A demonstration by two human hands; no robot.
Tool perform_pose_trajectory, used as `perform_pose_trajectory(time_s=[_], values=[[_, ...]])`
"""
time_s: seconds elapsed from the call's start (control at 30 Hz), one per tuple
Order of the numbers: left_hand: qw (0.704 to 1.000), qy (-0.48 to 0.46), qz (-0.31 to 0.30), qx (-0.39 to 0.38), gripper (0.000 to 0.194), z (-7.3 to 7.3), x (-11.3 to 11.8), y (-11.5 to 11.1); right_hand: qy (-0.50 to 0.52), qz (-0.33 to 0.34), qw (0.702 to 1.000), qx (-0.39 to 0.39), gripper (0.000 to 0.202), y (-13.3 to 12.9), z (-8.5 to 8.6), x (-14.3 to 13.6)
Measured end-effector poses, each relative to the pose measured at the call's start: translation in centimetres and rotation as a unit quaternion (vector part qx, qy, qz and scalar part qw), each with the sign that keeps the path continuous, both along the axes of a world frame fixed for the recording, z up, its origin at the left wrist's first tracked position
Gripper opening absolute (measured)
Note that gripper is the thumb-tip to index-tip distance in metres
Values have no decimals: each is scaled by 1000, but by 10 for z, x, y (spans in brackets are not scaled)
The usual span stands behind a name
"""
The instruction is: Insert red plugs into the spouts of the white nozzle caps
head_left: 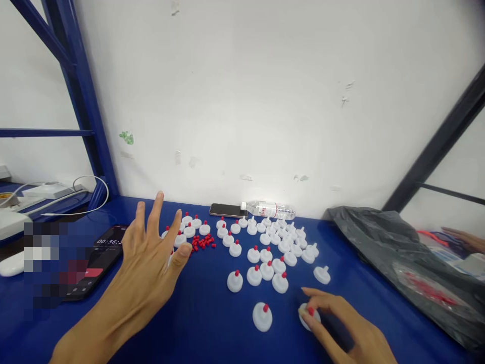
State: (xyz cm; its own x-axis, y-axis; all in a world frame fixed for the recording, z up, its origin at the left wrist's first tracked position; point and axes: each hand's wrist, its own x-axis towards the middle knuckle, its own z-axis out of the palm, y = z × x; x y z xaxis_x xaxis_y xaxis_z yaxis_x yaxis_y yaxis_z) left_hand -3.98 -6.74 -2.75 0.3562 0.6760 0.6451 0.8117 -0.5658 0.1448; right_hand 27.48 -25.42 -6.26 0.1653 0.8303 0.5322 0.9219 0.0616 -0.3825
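My right hand pinches the small red cap on the spout of a white disc-shaped piece at the lower right. Beside it lies another white disc with a red cap, slightly tilted. My left hand hovers palm down at the left with its fingers spread, holding nothing. Just beyond its thumb is a small pile of loose red caps. Several white discs with red caps stand about the middle and behind the left hand. At the right, several discs have bare white spouts.
A phone showing a timer lies left of my left hand. Against the wall are a dark phone and a clear water bottle. A black plastic bag and a bag of red caps lie right. Another person's hand shows far right.
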Motion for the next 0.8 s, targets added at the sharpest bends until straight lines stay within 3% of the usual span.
perform_pose_trajectory(time_s=[0.17, 0.4, 0.63, 0.8], values=[[999, 40, -20, -1, 49, -1, 8, -2, 8, -2, 1000, -1, 22, 1, -3, 10], [986, 150, -19, 67, 37, -12, 12, 9, -9, -164, 985, 52, 39, 0, -3, 55], [980, 192, -12, 58, 36, -30, 9, 17, 25, -149, 988, -19, 41, 10, -18, 63], [983, 185, -9, -7, 37, -33, 9, 21, 69, -150, 983, -76, 45, 8, -24, 68]])
